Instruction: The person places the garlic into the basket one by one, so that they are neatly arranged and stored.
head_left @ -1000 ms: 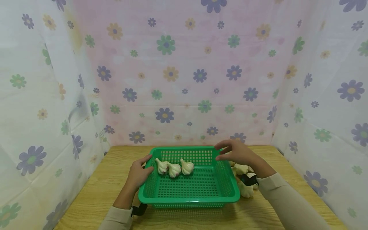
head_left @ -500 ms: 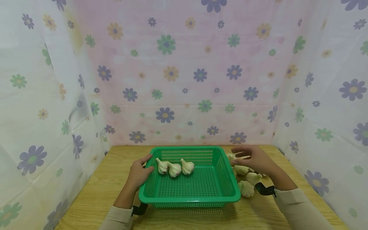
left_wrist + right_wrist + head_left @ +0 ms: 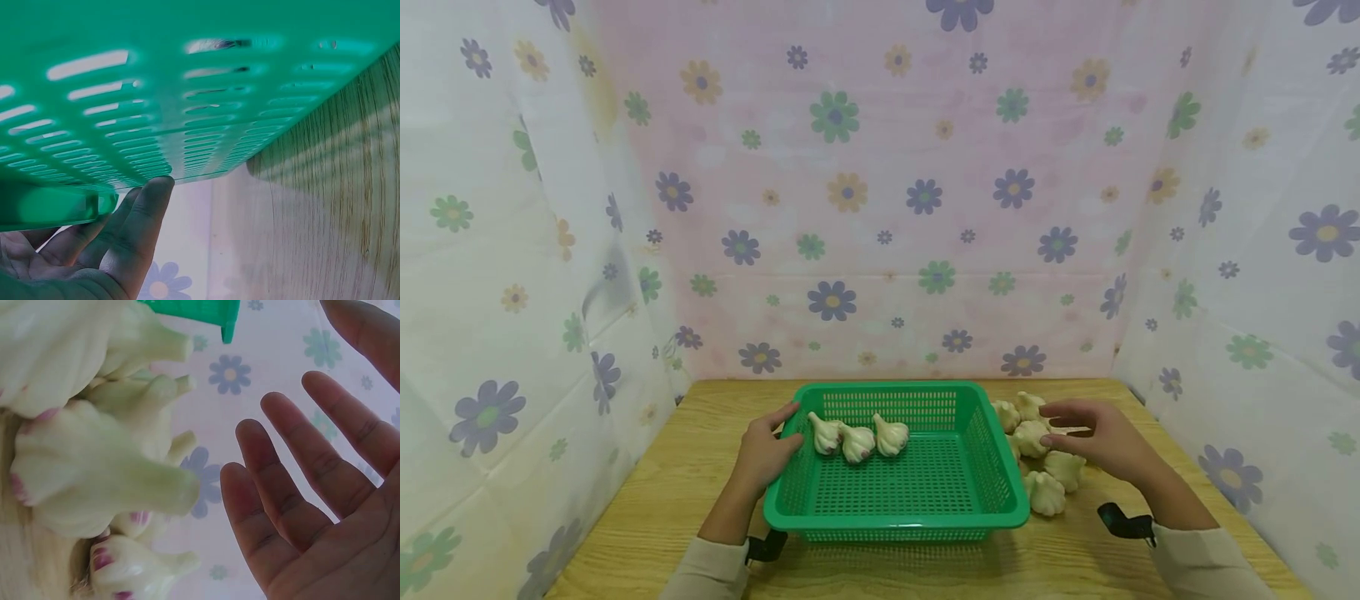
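A green plastic basket [image 3: 895, 522] stands on the table with three garlic bulbs [image 3: 891, 436] at its back left. My left hand [image 3: 763, 454] holds the basket's left rim, thumb over the top and fingers under it against the slotted wall, as the left wrist view shows. A heap of garlic bulbs [image 3: 1045, 493] lies close against the basket's right side. My right hand [image 3: 1101, 437] hovers at the right of this heap, holding nothing. In the right wrist view its fingers [image 3: 284, 487] are spread and relaxed, beside a garlic bulb [image 3: 94, 472] with its stem pointing toward them.
The wooden table [image 3: 685, 475] reaches to a flowered cloth [image 3: 887, 208] at the back and both sides. Each wrist carries a black camera mount [image 3: 1126, 522]. The basket's walls rise above the bulbs lying inside it.
My right hand has moved from over the basket's right rim, rightward and toward me, to the garlic heap, uncovering more bulbs. My left hand and the basket stay in place.
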`<state>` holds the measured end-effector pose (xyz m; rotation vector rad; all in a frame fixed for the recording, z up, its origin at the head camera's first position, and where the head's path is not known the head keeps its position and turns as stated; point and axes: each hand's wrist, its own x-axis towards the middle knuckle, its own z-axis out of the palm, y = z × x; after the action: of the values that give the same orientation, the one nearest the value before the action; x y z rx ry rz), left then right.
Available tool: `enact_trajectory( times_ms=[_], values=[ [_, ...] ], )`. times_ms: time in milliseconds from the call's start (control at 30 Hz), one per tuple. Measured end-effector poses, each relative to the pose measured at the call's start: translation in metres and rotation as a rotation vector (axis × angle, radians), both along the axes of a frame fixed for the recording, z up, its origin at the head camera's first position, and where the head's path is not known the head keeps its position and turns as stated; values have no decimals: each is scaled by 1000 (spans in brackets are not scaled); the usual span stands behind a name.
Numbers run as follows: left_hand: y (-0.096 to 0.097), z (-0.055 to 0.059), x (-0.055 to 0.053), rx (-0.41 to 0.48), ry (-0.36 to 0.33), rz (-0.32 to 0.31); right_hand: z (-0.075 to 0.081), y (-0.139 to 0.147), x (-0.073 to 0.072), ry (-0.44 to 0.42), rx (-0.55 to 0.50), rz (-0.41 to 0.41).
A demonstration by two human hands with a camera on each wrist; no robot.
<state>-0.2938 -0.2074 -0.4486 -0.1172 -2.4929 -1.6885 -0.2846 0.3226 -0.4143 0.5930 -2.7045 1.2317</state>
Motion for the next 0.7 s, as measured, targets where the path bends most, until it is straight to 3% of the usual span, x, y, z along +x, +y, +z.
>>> enact_trajectory(
  times_ms=[700],
  values=[
    [1,0,0,-2,7,-3,-42,40,7,-117,-83,-88]
  ],
)
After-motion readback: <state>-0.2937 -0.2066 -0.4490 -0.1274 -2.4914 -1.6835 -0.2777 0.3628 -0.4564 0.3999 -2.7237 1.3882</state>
